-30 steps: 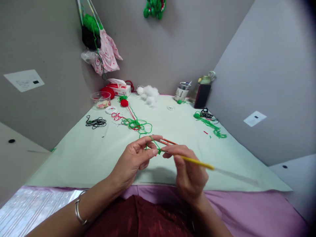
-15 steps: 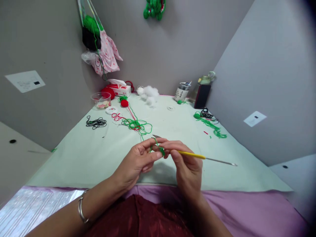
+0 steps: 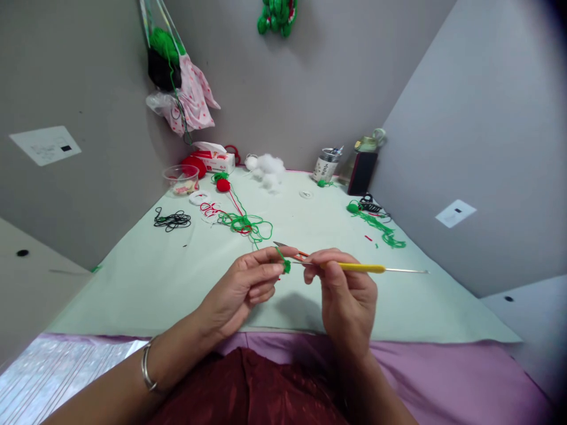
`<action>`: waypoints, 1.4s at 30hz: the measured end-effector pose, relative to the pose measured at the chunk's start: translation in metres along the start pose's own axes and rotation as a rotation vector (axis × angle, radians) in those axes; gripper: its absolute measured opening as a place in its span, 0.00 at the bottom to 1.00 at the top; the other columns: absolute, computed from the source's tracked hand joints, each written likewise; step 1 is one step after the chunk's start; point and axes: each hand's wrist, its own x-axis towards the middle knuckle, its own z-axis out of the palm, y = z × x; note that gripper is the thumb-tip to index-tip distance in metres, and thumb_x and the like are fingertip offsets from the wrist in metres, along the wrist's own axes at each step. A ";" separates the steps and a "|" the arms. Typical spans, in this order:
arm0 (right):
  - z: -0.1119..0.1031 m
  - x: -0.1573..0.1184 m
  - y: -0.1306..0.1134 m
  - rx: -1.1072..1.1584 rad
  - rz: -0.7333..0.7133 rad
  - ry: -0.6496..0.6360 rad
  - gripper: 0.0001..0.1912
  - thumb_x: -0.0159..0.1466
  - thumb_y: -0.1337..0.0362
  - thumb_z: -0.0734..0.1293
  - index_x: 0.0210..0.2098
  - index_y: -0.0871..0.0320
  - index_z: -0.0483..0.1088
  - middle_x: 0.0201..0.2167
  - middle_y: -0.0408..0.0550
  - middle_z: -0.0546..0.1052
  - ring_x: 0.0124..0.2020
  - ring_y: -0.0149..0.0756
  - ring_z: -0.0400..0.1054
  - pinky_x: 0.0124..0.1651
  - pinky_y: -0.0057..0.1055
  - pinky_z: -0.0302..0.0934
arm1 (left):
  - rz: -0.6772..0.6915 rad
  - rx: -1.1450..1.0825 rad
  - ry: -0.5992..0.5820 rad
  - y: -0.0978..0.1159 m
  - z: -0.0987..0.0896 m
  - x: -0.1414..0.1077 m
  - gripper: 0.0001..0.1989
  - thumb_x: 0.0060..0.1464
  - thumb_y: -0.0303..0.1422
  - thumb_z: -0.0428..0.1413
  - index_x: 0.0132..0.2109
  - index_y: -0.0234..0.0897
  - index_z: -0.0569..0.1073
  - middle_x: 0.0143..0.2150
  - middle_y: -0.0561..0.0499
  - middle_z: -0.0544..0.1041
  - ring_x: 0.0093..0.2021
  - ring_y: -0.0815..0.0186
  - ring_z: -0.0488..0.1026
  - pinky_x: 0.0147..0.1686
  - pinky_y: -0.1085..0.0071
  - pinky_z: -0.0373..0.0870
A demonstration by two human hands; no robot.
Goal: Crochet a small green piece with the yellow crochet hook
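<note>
Landmark: the green yarn tangle (image 3: pixel 241 222), loose on the pale table cover (image 3: pixel 328 227).

Left of tangle: black cord (image 3: pixel 172 219), heaped in loops. Left and farther back: clear tub (image 3: pixel 181 182), something pale inside. Behind tangle, slightly left: red yarn ball (image 3: pixel 223 185); farther back, tissue box (image 3: pixel 218 162).

Nearer than tangle, in front: left hand (image 3: pixel 243 286), thumb and index finger pinching the small green piece (image 3: pixel 287 267); strand passes by the index finger. Piece sits right of tangle and nearer the wearer, raised over the cover.

Behind tangle, to its right: white stuffing (image 3: pixel 270 168). Right and nearer: orange-handled blade (image 3: pixel 302 255), partly hidden by fingers.

Farther right of tangle, nearer: right hand (image 3: pixel 348 295), fingers closed round the yellow-handled hook (image 3: pixel 361 268). Shaft roughly level; inner tip right at the piece, contact cannot be told.

Right of tangle, well back: pen tin (image 3: pixel 325 167), then dark phone (image 3: pixel 362 173), upright. Far right: green yarn strands (image 3: pixel 383 226).
</note>
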 end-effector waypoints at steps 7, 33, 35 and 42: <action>0.006 0.000 -0.003 -0.087 -0.053 -0.067 0.12 0.73 0.70 0.66 0.44 0.50 0.83 0.40 0.44 0.86 0.33 0.31 0.75 0.38 0.31 0.71 | 0.078 0.200 0.061 -0.004 0.001 -0.003 0.13 0.57 0.32 0.68 0.50 0.40 0.87 0.31 0.55 0.72 0.22 0.79 0.55 0.23 0.78 0.52; -0.004 -0.010 0.001 -0.313 -0.263 -0.155 0.13 0.75 0.70 0.62 0.49 0.52 0.77 0.40 0.48 0.84 0.38 0.37 0.80 0.43 0.37 0.76 | 0.167 0.292 0.166 -0.006 0.000 -0.003 0.14 0.56 0.35 0.71 0.50 0.44 0.86 0.33 0.57 0.73 0.22 0.79 0.58 0.22 0.77 0.54; -0.003 -0.013 0.007 -0.465 -0.448 -0.194 0.14 0.73 0.71 0.64 0.54 0.53 0.76 0.43 0.52 0.85 0.44 0.40 0.81 0.45 0.38 0.77 | 0.179 0.305 0.181 -0.008 -0.001 -0.003 0.16 0.55 0.35 0.71 0.51 0.43 0.86 0.34 0.57 0.72 0.22 0.78 0.59 0.22 0.77 0.54; 0.000 -0.015 0.010 -0.624 -0.536 -0.147 0.19 0.70 0.74 0.68 0.55 0.50 0.78 0.46 0.52 0.83 0.47 0.42 0.79 0.48 0.39 0.76 | 0.026 0.085 0.114 -0.009 0.001 -0.004 0.23 0.54 0.34 0.72 0.57 0.37 0.82 0.29 0.59 0.69 0.19 0.82 0.51 0.19 0.80 0.48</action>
